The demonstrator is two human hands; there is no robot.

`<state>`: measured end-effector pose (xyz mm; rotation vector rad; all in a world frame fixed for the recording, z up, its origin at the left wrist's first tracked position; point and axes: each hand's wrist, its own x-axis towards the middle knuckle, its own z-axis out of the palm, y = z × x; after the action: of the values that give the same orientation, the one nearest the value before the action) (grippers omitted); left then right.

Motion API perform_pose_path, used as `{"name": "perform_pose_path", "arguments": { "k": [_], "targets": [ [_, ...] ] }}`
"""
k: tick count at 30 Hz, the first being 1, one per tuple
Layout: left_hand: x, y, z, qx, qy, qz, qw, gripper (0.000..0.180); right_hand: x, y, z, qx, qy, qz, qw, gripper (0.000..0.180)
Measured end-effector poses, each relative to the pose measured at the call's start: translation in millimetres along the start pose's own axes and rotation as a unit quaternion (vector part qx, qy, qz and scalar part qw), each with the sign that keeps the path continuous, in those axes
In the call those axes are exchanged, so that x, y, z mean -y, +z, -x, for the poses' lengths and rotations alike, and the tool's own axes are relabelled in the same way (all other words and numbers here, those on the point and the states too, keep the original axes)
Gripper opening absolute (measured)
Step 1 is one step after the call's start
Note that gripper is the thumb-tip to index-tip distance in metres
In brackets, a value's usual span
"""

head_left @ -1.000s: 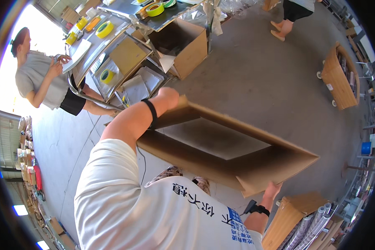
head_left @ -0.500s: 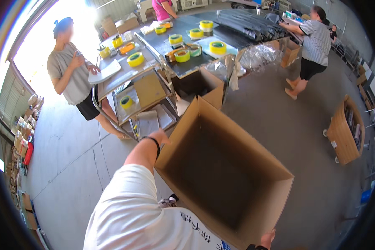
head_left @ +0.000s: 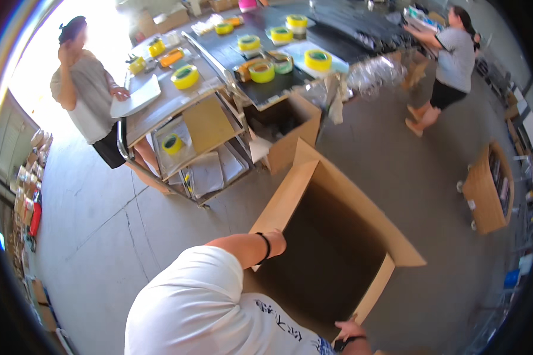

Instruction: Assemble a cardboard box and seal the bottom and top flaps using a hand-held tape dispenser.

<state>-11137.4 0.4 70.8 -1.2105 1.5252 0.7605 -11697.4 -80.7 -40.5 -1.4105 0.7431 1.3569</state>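
Open box (head_left: 331, 248), large, brown cardboard, mouth up, on the floor (head_left: 100, 236) just in front of the person. Left hand (head_left: 276, 241) grips the near left wall at its rim; fingers wrap over the edge and are hidden inside, black band on the wrist. Right hand (head_left: 350, 329) on the near right corner at the bottom of the view; fingers pressed against the cardboard, spread cannot be told. Beyond the box, a smaller open carton (head_left: 284, 127) beside a surface (head_left: 160, 106) carrying yellow tape rolls (head_left: 185, 76). Two other people stand farther off, left and right.
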Motion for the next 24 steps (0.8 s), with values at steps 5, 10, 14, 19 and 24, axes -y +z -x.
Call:
{"name": "perform_pose_path", "arguments": {
  "k": [5, 10, 14, 19, 24],
  "targets": [
    [-18, 31, -84, 0.007, 0.079, 0.175, 0.981, 0.026, 179, -90, 57, -0.138, 0.166, 0.144, 0.966, 0.075],
    [-13, 7, -121, 0.023, 0.164, 0.177, 0.97, 0.027, 180, -118, 23, -0.093, 0.212, 0.071, 0.97, 0.058],
    [-30, 53, -137, 0.002, 0.122, 0.327, 0.937, 0.028, 194, -121, -3, -0.15, 0.159, 0.113, 0.969, 0.054],
    [-52, 71, -185, 0.056, 0.034, 0.432, 0.9, 0.041, 147, -122, -73, -0.094, 0.133, 0.069, 0.984, 0.071],
    [-45, 60, -188, 0.112, 0.027, 0.517, 0.848, 0.049, 126, -158, -69, -0.006, 0.145, 0.002, 0.989, 0.06]
  ]
}}
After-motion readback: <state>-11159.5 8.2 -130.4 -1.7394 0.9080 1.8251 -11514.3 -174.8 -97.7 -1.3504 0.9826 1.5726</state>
